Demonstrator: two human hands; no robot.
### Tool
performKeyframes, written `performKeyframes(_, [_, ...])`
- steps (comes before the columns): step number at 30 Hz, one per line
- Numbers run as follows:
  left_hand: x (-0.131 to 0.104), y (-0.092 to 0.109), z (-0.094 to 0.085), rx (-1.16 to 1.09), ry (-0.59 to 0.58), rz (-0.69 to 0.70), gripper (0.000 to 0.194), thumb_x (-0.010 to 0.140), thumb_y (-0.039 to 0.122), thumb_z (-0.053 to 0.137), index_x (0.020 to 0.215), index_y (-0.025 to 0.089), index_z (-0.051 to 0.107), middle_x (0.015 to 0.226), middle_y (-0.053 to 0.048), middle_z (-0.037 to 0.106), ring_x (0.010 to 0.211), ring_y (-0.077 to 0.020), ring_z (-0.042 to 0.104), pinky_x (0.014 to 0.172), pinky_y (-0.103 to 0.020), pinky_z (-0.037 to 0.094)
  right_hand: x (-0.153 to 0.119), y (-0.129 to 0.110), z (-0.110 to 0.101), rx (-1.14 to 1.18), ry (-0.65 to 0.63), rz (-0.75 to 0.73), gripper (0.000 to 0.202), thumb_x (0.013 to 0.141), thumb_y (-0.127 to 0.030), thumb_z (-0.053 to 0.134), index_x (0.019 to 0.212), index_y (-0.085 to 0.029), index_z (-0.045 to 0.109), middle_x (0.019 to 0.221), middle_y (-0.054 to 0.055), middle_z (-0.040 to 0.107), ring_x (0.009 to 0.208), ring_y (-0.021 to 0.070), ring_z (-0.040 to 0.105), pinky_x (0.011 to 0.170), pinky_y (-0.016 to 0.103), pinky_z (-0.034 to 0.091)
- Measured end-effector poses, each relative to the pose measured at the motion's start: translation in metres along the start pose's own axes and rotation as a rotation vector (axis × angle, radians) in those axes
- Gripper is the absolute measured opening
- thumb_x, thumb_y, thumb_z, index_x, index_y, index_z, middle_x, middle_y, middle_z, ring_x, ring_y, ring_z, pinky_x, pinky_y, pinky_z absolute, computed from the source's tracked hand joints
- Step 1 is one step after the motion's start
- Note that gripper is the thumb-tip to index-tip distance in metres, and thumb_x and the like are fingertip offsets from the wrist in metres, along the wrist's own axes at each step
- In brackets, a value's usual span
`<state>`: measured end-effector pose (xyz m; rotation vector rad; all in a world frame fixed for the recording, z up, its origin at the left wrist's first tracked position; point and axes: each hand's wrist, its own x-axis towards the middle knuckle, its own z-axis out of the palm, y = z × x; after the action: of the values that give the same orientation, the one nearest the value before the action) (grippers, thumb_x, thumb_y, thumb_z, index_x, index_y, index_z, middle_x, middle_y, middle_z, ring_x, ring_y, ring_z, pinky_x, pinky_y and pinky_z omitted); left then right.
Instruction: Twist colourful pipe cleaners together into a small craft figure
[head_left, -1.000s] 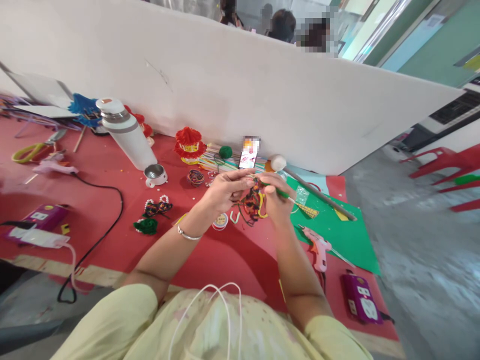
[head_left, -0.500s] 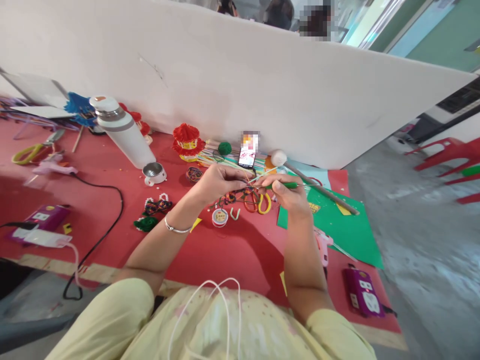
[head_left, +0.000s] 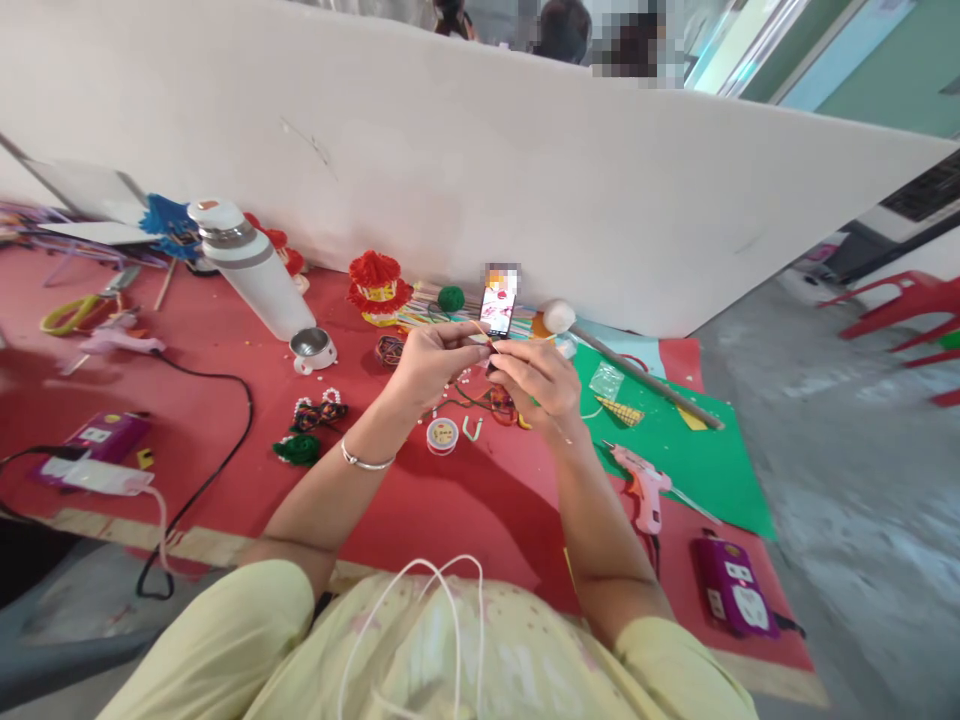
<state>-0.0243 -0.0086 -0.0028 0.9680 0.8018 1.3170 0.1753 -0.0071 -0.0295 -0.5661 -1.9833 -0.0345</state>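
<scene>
My left hand (head_left: 437, 365) is closed, thumb and fingers pinching multicoloured yarn (head_left: 495, 402) whose strands hang below toward the table. Close against it, fingertips nearly meeting, my right hand (head_left: 541, 380) pinches at the same yarn work. The stitches between the fingertips are too small to make out, and no green-handled hook shows. Under the hands lie a white spool (head_left: 442, 435), a pale green U-shaped piece (head_left: 472, 429) and scattered small beads. A phone (head_left: 498, 305) with a lit screen leans just behind my fingers.
A white flask (head_left: 259, 270) and its steel cup (head_left: 313, 348) stand left. Right lie a green sheet (head_left: 697, 470), a pink glue gun (head_left: 643, 485), a stick (head_left: 652, 380) and a purple power strip (head_left: 735, 585). A white partition (head_left: 450, 150) rises behind the table.
The green-handled hook that showed in my right hand is out of sight. My right hand has moved left to my left hand and turned, uncovering the glue gun and a yellow checked cone.
</scene>
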Motion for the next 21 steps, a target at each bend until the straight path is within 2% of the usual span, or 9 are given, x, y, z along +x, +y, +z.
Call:
performKeyframes(2, [-0.002, 0.003, 0.000, -0.085, -0.052, -0.087, 0.031, 0.060, 0.022, 0.097, 0.090, 0.016, 0.087, 0.064, 0.000, 0.070, 0.043, -0.0004, 0.037, 0.041, -0.018, 0.021, -0.002, 0.001, 0.006, -0.080, 0.070, -0.079, 0.048, 0.091, -0.021, 0.084, 0.134, -0.039, 0.075, 0.122, 0.004, 0.085, 0.110, 0.0246, 0.080, 0.094, 0.044, 0.067])
performKeyframes(5, [-0.001, 0.006, -0.005, -0.112, -0.145, -0.196, 0.028, 0.060, 0.023, 0.095, 0.086, 0.016, 0.087, 0.059, 0.001, 0.065, 0.041, -0.0006, 0.033, 0.041, -0.020, 0.015, 0.001, 0.002, 0.002, 0.026, 0.092, -0.089, 0.047, 0.091, -0.024, 0.085, 0.134, -0.039, 0.075, 0.118, 0.004, 0.086, 0.108, 0.0239, 0.080, 0.092, 0.043, 0.068])
performKeyframes(8, [0.004, 0.006, -0.014, 0.053, -0.140, -0.118, 0.026, 0.061, 0.018, 0.091, 0.087, 0.017, 0.089, 0.060, -0.001, 0.069, 0.043, -0.0032, 0.040, 0.042, -0.021, 0.023, 0.008, 0.000, -0.013, 0.232, -0.037, 0.056, 0.029, 0.097, -0.029, 0.078, 0.125, -0.037, 0.079, 0.114, 0.002, 0.087, 0.103, 0.0217, 0.082, 0.091, 0.042, 0.069])
performKeyframes(11, [0.009, 0.007, -0.020, 0.282, -0.149, 0.010, 0.021, 0.061, 0.012, 0.086, 0.081, 0.018, 0.090, 0.073, -0.006, 0.080, 0.056, -0.0105, 0.060, 0.050, -0.023, 0.041, 0.012, -0.002, -0.028, 0.331, -0.107, 0.249, 0.013, 0.099, -0.031, 0.075, 0.108, -0.032, 0.085, 0.104, 0.001, 0.088, 0.097, 0.0205, 0.083, 0.090, 0.040, 0.068])
performKeyframes(13, [0.012, 0.008, -0.020, 0.334, -0.212, 0.019, 0.018, 0.061, 0.012, 0.085, 0.077, 0.019, 0.089, 0.077, -0.008, 0.082, 0.062, -0.0133, 0.065, 0.054, -0.024, 0.046, 0.009, -0.001, -0.030, 0.434, -0.085, 0.375, 0.013, 0.100, -0.034, 0.074, 0.099, -0.030, 0.086, 0.095, 0.001, 0.087, 0.088, 0.0191, 0.083, 0.084, 0.036, 0.068])
performKeyframes(16, [0.012, 0.010, -0.014, 0.230, -0.308, -0.098, 0.017, 0.062, 0.017, 0.088, 0.079, 0.019, 0.089, 0.068, -0.005, 0.077, 0.052, -0.0097, 0.057, 0.047, -0.023, 0.039, 0.004, 0.005, -0.018, 0.682, 0.025, 0.487, 0.023, 0.103, -0.043, 0.069, 0.093, -0.031, 0.086, 0.085, 0.000, 0.085, 0.076, 0.0183, 0.080, 0.071, 0.034, 0.067])
performKeyframes(18, [0.010, 0.011, -0.007, 0.095, -0.294, -0.176, 0.020, 0.060, 0.019, 0.090, 0.080, 0.018, 0.088, 0.060, -0.002, 0.070, 0.045, -0.0065, 0.048, 0.042, -0.022, 0.030, 0.001, 0.008, -0.005, 0.734, 0.141, 0.451, 0.026, 0.101, -0.052, 0.068, 0.097, -0.034, 0.086, 0.089, 0.000, 0.085, 0.080, 0.0194, 0.081, 0.074, 0.037, 0.069])
performKeyframes(21, [0.008, 0.004, 0.003, -0.041, -0.168, -0.150, 0.026, 0.057, 0.017, 0.092, 0.082, 0.015, 0.087, 0.059, 0.001, 0.066, 0.042, -0.0016, 0.036, 0.041, -0.020, 0.020, -0.001, 0.009, 0.008, 0.457, 0.192, 0.308, 0.021, 0.098, -0.050, 0.075, 0.112, -0.039, 0.084, 0.113, 0.002, 0.084, 0.104, 0.0227, 0.080, 0.091, 0.043, 0.067])
